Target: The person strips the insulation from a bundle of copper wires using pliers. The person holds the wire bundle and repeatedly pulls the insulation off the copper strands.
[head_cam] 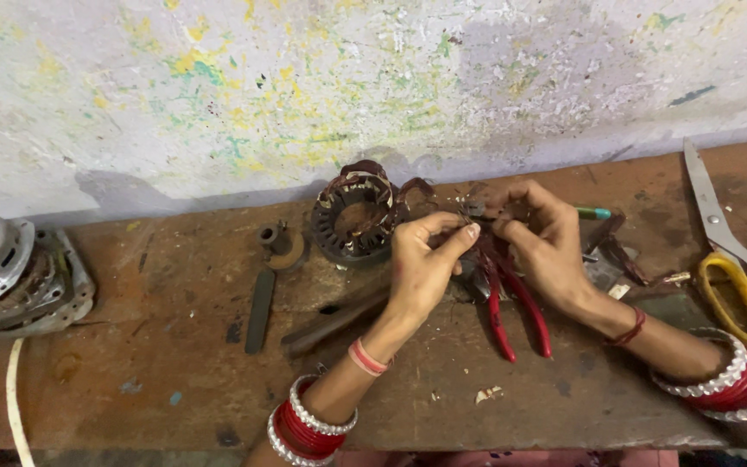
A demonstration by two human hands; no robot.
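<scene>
My left hand (425, 264) and my right hand (542, 238) meet over the wooden bench, fingertips pinched together on thin copper wire ends (475, 210) that lead from a round motor stator (354, 216) with dark reddish windings. The stator lies just left of my hands, against the wall. Red-handled pliers (516, 311) lie on the bench under and between my wrists, handles pointing toward me. Both wrists carry red and white bangles.
Yellow-handled scissors (732, 259) lie at the right. A metal motor housing (10, 277) sits at the far left, with a white cord (12, 398) below it. A dark flat bar (259, 310), a small bushing (278, 242) and a green-tipped pen (594, 213) also lie on the bench (157, 363).
</scene>
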